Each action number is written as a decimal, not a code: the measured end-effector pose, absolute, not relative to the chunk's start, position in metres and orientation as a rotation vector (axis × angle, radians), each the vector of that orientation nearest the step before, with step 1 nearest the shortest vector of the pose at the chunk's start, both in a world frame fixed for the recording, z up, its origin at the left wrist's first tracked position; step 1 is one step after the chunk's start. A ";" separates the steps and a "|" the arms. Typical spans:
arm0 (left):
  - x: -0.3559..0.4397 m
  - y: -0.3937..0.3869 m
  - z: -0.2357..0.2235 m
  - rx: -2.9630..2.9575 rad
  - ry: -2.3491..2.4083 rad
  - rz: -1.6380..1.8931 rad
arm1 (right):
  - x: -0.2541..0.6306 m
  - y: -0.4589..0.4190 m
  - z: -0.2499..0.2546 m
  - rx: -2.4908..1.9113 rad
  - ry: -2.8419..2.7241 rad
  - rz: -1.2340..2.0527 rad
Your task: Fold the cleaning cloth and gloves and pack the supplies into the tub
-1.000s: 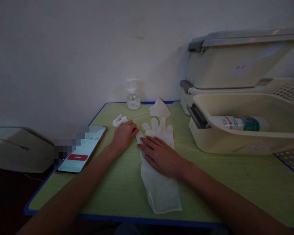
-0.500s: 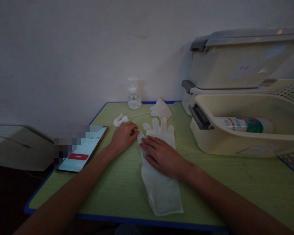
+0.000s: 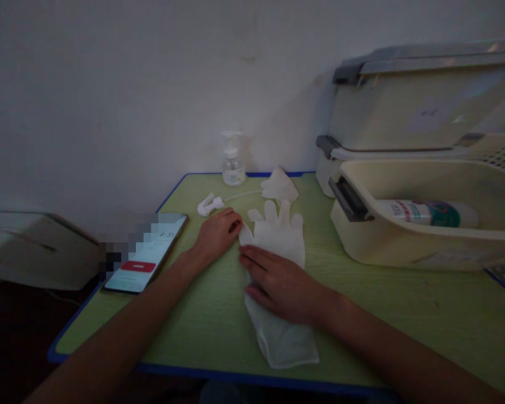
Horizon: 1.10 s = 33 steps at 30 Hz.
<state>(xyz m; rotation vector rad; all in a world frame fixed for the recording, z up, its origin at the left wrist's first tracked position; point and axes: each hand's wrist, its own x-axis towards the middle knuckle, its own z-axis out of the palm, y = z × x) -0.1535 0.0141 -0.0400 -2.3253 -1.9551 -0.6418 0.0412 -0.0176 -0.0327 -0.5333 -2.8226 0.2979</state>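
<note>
Your left hand [image 3: 221,231] is curled into a narrow pinch, thumb and fingertips meeting at the tip of the thumb of the white glove [image 3: 280,238]. A small dark gap shows inside that curl; how firmly the tip is held, you cannot tell from here. The glove lies flat under your right hand [image 3: 284,280], which is spread low across its middle, palm down, fingers extended close together and pointing toward the left pinch. That hand presses or rests on the glove and is not closed around it. The glove's 4 fingers reach out beyond your right hand, and its cuff comes back toward you on the table [image 3: 193,331].

Just beyond your left pinch is a white clip [image 3: 210,205], its cord running to a white folded piece [image 3: 280,185] past the glove's fingers. A pump bottle [image 3: 234,173] stands farther beyond the clip. The phone [image 3: 141,278] lies to the left of your left hand. Well to the right of the pinch, a cream bin [image 3: 404,247] holds 1 can [image 3: 444,214] on its side.
</note>
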 end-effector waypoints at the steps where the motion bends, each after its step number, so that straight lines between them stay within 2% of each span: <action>1: -0.153 0.014 -0.040 -2.324 -1.954 -0.639 | 0.042 -0.018 -0.033 -0.536 -2.843 0.310; 12: -0.152 0.014 -0.039 -2.309 -1.959 -0.607 | 0.045 -0.022 -0.032 -0.552 -2.899 0.418; 19: -0.151 0.014 -0.038 -2.302 -1.954 -0.598 | 0.044 -0.036 -0.024 -0.246 -2.897 0.407; 33: -0.151 0.014 -0.039 -2.297 -1.962 -0.632 | 0.046 -0.044 -0.024 -0.250 -2.939 0.681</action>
